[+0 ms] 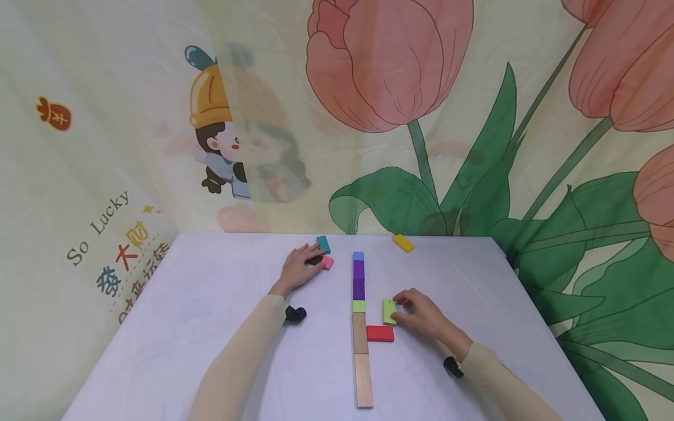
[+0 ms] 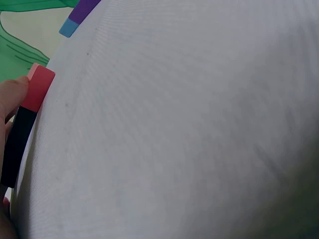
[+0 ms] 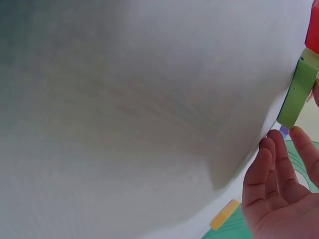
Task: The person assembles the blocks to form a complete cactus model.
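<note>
My left hand (image 1: 300, 269) lies low over the far left of the table with its fingers extended. Partly beneath it is a black block (image 2: 20, 144); a pink block (image 2: 40, 87) meets its end, and the thumb touches the pink one. At the fingertips is a teal block (image 1: 323, 244). My right hand (image 1: 423, 316) pinches a light green block (image 1: 389, 312) between thumb and forefinger, its other fingers loose. Just nearer lies a red block (image 1: 380, 334), at right angles to a long straight row of blocks (image 1: 360, 333).
The row runs from two wooden blocks (image 1: 363, 380) through a small green block (image 1: 359, 306) and purple blocks (image 1: 359, 279) to a blue one (image 1: 358, 256). A yellow block (image 1: 403, 243) lies near the back edge of the white table (image 1: 453, 269). A printed curtain (image 1: 389, 169) hangs behind.
</note>
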A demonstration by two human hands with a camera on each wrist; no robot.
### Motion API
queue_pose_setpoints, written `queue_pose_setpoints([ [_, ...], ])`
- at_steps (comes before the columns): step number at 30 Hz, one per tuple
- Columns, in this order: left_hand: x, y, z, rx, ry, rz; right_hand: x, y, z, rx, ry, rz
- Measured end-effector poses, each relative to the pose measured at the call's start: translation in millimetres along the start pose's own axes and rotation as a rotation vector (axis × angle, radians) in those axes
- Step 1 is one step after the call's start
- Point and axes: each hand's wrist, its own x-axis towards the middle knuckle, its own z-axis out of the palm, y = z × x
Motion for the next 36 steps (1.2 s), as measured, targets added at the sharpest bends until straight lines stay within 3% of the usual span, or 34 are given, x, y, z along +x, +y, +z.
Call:
queue_pose_setpoints([
  [13,0.9,-2.3,1.8,0.004,-0.011,-0.014,-0.5,1.6,2.7,-0.013,-0.003,-0.031],
  [24,1.7,-2.2,3.3,0.004,0.017,0.012,2.5,0.9,-4.2,-0.006,-0.008,-0.008],
  [28,2.5,-1.5,3.8,0.011,0.008,0.009,20.4,3.6,-20.3,-0.006,0.032,0.046],
  [36,1.4,-1.2,2.6,0.005,0.003,0.0,84.1,23.2,-50.2,0.01,0.209,0.113],
])
